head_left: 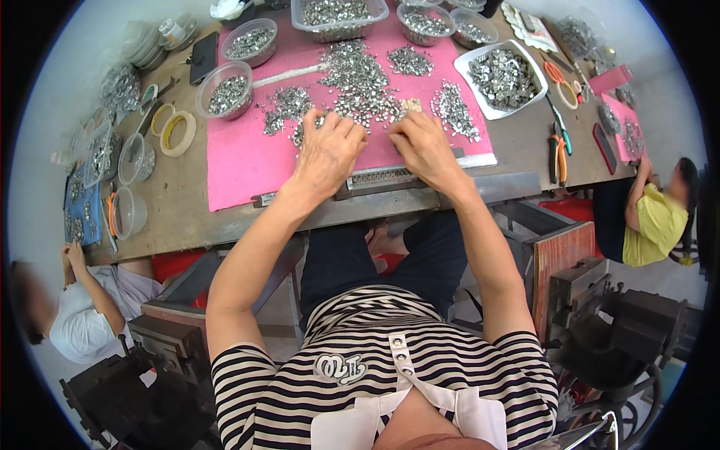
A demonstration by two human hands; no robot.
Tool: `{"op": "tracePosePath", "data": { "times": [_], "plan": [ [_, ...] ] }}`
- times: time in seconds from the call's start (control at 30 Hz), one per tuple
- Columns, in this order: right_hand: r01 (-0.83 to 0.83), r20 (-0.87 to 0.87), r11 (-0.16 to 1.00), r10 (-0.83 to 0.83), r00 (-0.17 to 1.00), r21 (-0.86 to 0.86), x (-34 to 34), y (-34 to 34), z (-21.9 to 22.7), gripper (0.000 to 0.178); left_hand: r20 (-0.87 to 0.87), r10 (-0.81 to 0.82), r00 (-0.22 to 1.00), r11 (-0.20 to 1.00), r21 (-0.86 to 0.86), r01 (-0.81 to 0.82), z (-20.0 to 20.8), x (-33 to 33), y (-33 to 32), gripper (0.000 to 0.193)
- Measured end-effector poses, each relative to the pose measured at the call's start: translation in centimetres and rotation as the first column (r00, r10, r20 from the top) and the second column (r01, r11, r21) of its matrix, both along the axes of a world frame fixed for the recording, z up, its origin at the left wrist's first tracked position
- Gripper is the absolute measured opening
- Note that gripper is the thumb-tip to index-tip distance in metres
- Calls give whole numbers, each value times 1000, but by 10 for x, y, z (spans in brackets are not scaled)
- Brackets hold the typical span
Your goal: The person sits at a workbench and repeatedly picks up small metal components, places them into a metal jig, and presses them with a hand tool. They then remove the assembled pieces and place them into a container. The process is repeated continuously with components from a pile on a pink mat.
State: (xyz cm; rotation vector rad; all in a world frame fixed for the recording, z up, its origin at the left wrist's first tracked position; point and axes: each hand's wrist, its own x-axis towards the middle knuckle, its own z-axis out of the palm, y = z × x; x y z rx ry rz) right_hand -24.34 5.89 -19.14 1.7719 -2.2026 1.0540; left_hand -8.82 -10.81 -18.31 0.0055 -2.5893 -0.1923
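My left hand (328, 152) is over the pink mat (234, 165), its fingers curled together at the near edge of the loose silvery metal pieces (358, 82). My right hand (429, 152) is just right of it, thumb and fingertips pinched together. Whatever small thing either hand holds is hidden by the fingers. Between my wrists, at the table's front edge, lies a metal bar with a slotted row (381, 178). Smaller heaps of metal pieces lie left and right of the main pile, and a small tan patterned piece (410, 105) sits beyond my right fingers.
Clear tubs of metal pieces (250, 43) line the far side, with a white dish (504, 78) at right. Tape rolls (178, 133) lie left; orange-handled pliers (557, 157) lie right. Two other people work at either side, one in a yellow top (654, 217).
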Motion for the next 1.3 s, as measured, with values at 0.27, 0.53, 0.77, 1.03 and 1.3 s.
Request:
{"op": "tracePosePath", "data": {
  "times": [0.27,0.53,0.77,1.03,1.3],
  "plan": [
    [69,195,997,-61,979,-33,29,55,-5,5,-113,6,994,954,299,28,-11,3,72,12],
    [44,149,996,-32,988,-78,30,56,-8,7,-112,14,994,947,322,23,-22,4,77,14],
    [48,80,998,-44,996,-51,-1,17,-5,8,-138,22,990,921,388,34,-28,6,74,13],
    [77,-117,993,-87,989,-84,-8,-9,-13,5,-139,59,989,922,387,-1,-29,0,81,13],
    [51,140,998,-46,989,-33,25,52,0,5,-130,107,986,916,400,-47,-29,0,81,12]
  ]
}}
